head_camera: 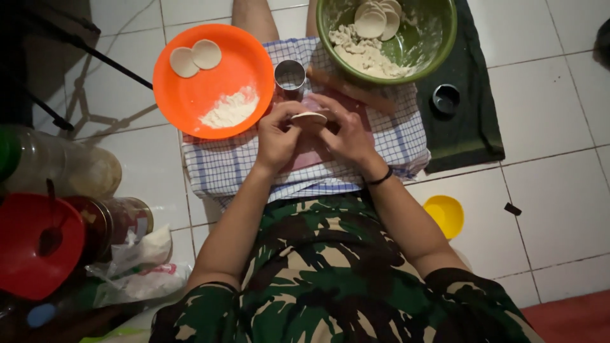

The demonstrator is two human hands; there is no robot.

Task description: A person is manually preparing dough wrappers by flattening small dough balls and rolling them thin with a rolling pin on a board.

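While both hands are meeting at the centre of the frame, the left hand (pixel 277 136) and the right hand (pixel 348 134) are together pinching a small pale dough round (pixel 309 117), fingers curled narrowly around its edges from either side. They are working just above a pinkish board (pixel 305 152) that is lying on a blue-checked cloth (pixel 219 165). Just above the dough round, a metal ring cutter (pixel 290 75) is standing upright on the cloth, and a wooden rolling pin (pixel 352 91) is lying slanted beside it. Toward the upper left of the frame, an orange plate (pixel 190 101) is holding two flat dough discs (pixel 195 58) and a heap of white flour (pixel 230 110). At the top right of centre, a green bowl (pixel 438 44) is holding ragged dough scraps and several stacked rounds. A small dark cup (pixel 446 98) is sitting on a dark cloth to the right, a yellow lid (pixel 446 214) is lying on the white tiles lower right, and a red lid (pixel 38 244) is showing among jars at the lower left.
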